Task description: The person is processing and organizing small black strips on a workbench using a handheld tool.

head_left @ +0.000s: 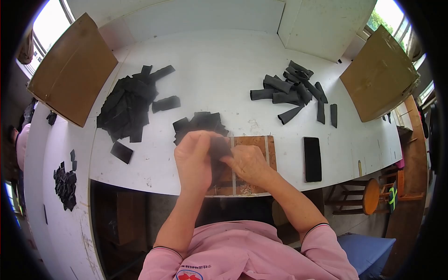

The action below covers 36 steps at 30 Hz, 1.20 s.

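Note:
Near the front edge of the white table, my left hand [193,156] and my right hand [251,162] hold a black fabric piece [220,148] between them. The left fingers are curled around its left side; the right thumb and fingers pinch its right edge. Motion blurs the piece, so its exact shape is hard to tell. Beneath my hands lies a brown board [252,141] with pale strips across it. Just beyond my left hand is a small heap of black fabric pieces [205,120], partly covered by that hand.
A large heap of flat black pieces [128,100] lies left; rolled black tubes [287,96] lie right. A dark phone [312,159] rests right of the board. Cardboard boxes [74,70] [380,74] flank the table. A wooden stool [371,196] stands at right.

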Each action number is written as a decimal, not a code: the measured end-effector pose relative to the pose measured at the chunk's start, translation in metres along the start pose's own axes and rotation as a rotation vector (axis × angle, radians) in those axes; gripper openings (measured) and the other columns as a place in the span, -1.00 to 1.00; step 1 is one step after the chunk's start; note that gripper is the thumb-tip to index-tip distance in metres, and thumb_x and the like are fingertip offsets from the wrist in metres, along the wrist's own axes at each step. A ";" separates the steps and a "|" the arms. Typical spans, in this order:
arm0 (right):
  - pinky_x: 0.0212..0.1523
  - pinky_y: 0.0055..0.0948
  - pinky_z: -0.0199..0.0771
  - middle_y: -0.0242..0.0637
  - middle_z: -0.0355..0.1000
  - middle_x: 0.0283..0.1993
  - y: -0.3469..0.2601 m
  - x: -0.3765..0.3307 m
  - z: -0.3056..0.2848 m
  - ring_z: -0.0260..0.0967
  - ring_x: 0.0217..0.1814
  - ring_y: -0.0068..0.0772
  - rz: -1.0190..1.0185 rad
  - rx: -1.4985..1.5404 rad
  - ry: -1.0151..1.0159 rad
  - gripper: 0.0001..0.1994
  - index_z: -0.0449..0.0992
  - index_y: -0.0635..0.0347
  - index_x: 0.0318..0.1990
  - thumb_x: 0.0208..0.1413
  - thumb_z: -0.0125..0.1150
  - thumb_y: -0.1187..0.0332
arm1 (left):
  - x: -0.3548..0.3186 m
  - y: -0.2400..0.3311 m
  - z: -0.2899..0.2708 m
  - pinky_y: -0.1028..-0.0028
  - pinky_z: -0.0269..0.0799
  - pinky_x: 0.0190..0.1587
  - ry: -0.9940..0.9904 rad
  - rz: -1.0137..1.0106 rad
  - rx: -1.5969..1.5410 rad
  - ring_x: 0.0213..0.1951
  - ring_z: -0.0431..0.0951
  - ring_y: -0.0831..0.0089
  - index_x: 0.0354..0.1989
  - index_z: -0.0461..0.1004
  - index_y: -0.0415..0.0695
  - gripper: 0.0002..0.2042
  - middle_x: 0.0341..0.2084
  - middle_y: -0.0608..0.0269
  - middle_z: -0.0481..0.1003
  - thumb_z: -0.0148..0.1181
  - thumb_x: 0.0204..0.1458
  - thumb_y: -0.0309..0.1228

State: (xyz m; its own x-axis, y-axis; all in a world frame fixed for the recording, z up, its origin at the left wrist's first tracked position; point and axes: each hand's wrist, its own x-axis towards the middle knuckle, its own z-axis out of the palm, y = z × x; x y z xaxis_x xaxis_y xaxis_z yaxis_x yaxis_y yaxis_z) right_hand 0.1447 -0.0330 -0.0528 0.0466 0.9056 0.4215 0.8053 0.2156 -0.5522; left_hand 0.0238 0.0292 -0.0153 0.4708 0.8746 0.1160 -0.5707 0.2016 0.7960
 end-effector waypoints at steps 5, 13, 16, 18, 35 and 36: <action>-0.65 -0.42 0.18 -0.37 0.18 -0.80 -0.029 0.026 -0.064 0.20 -0.72 -0.47 0.210 0.627 -0.025 -0.57 0.29 0.28 -0.71 0.09 -0.05 0.15 | -0.005 -0.013 -0.021 0.60 0.29 -0.26 0.174 0.162 0.434 -0.33 0.42 0.56 -0.33 0.37 -0.25 -0.89 -0.43 0.24 0.44 -0.01 0.01 -0.48; -0.67 -0.58 -0.04 -0.41 0.09 -0.73 0.034 -0.135 -0.046 -0.02 -0.70 -0.57 0.745 1.049 0.815 -0.58 0.20 0.16 -0.65 0.14 -0.19 0.07 | -0.007 -0.060 -0.058 0.39 0.32 -0.26 0.189 0.383 1.565 -0.29 0.38 0.19 -0.28 0.33 -0.28 -0.68 -0.33 0.03 0.34 0.17 -0.22 -0.40; -0.67 -0.59 0.01 -0.43 0.13 -0.70 0.062 -0.240 -0.025 0.02 -0.68 -0.59 1.241 1.123 0.995 -0.60 0.27 0.15 -0.56 0.08 -0.11 0.01 | 0.012 -0.068 -0.053 0.33 0.32 -0.29 0.198 0.321 1.715 -0.30 0.37 0.13 -0.33 0.34 -0.27 -0.72 -0.36 0.02 0.32 0.16 -0.20 -0.37; -0.66 -0.60 0.04 -0.44 0.15 -0.69 0.072 -0.277 -0.016 0.04 -0.67 -0.60 1.414 1.162 0.963 -0.61 0.31 0.16 -0.53 0.06 -0.08 -0.01 | 0.025 -0.075 -0.063 0.28 0.32 -0.37 0.154 0.282 1.796 -0.39 0.38 0.14 -0.48 0.35 -0.26 -0.84 -0.50 0.07 0.32 0.12 -0.18 -0.42; -0.56 -0.50 0.24 -0.24 0.28 -0.62 -0.051 -0.104 -0.011 0.24 -0.60 -0.38 0.184 0.283 0.135 -0.94 0.38 0.33 -0.49 -0.08 0.08 0.52 | -0.059 0.015 -0.070 0.50 0.35 -0.46 0.260 -0.644 -0.446 -0.43 0.40 0.38 -0.24 0.31 -0.27 -0.83 -0.37 0.13 0.41 -0.01 -0.03 -0.52; -0.56 -0.50 0.24 -0.24 0.28 -0.62 -0.053 -0.096 -0.008 0.24 -0.60 -0.38 0.194 0.278 0.133 -0.94 0.38 0.33 -0.49 -0.08 0.08 0.52 | -0.068 0.014 -0.073 0.49 0.29 -0.46 0.223 -0.689 -0.496 -0.42 0.37 0.40 -0.17 0.29 -0.25 -0.78 -0.30 0.12 0.40 -0.01 -0.02 -0.51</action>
State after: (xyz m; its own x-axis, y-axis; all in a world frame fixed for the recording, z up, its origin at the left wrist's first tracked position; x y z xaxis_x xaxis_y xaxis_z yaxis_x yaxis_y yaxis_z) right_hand 0.1021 -0.1341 -0.0587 0.2735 0.8881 0.3694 0.5836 0.1520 -0.7977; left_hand -0.0651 0.0052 -0.0558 0.7056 0.5433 -0.4550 -0.4590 0.8396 0.2906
